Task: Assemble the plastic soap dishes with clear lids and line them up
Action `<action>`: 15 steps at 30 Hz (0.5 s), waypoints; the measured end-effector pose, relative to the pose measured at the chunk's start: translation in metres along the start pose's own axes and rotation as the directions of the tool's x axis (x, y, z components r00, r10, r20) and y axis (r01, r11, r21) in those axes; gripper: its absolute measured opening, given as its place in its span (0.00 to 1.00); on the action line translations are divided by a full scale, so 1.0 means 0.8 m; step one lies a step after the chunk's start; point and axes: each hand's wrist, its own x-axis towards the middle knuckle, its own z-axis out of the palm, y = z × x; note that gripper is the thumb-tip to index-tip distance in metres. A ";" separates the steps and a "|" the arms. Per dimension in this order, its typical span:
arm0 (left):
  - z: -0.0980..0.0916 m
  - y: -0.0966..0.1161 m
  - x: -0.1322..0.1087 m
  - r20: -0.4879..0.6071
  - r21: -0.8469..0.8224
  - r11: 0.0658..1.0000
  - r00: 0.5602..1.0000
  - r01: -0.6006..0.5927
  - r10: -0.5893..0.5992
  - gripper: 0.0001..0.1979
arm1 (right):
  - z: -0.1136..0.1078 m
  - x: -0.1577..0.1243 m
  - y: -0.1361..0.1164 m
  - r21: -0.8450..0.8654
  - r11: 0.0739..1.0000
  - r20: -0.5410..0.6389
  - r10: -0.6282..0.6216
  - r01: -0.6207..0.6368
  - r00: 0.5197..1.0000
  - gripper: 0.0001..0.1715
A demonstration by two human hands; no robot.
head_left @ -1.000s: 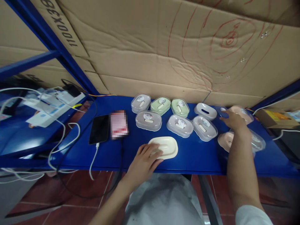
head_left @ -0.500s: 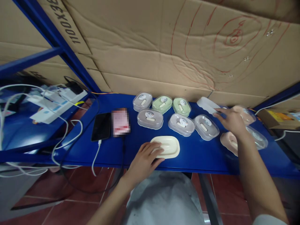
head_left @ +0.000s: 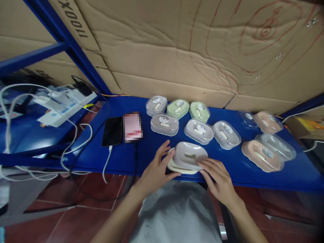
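Observation:
A pale grey soap dish part [head_left: 186, 150] with a slot in its middle lies tilted over a cream soap dish base [head_left: 183, 170] at the table's front edge. My right hand [head_left: 217, 179] grips the grey part's right end between thumb and fingers. Around the left end curls my left hand [head_left: 158, 168], its thumb at the cream base's front rim and a fingertip at the left edge of the two pieces. The grey part hides most of the cream base.
Lidded soap boxes stand behind my hands, including a green one [head_left: 178, 108] and a grey one [head_left: 164, 124]. Peach boxes [head_left: 262, 156] and a clear lid [head_left: 248, 119] are at right. A phone [head_left: 112, 131], cables and a power strip [head_left: 67, 108] lie left.
My right hand has come from the back right to the front middle, bringing the grey part over the cream base. My left hand has shifted to the base's left end.

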 end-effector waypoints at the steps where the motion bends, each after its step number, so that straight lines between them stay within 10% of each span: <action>1: -0.001 0.001 0.001 0.017 0.016 1.000 1.000 0.000 0.000 0.53 | 0.000 0.003 0.001 -0.014 1.000 0.037 -0.020 0.021 0.999 0.24; 10: -0.005 -0.001 0.010 0.166 0.147 0.980 0.980 -0.136 0.111 0.30 | 0.010 0.011 -0.017 -0.130 0.968 0.199 -0.187 0.215 0.962 0.21; 15: -0.008 0.003 0.011 0.185 0.110 0.989 0.979 -0.101 0.080 0.27 | -0.074 0.047 0.054 -0.251 0.964 0.028 -0.079 0.083 0.996 0.18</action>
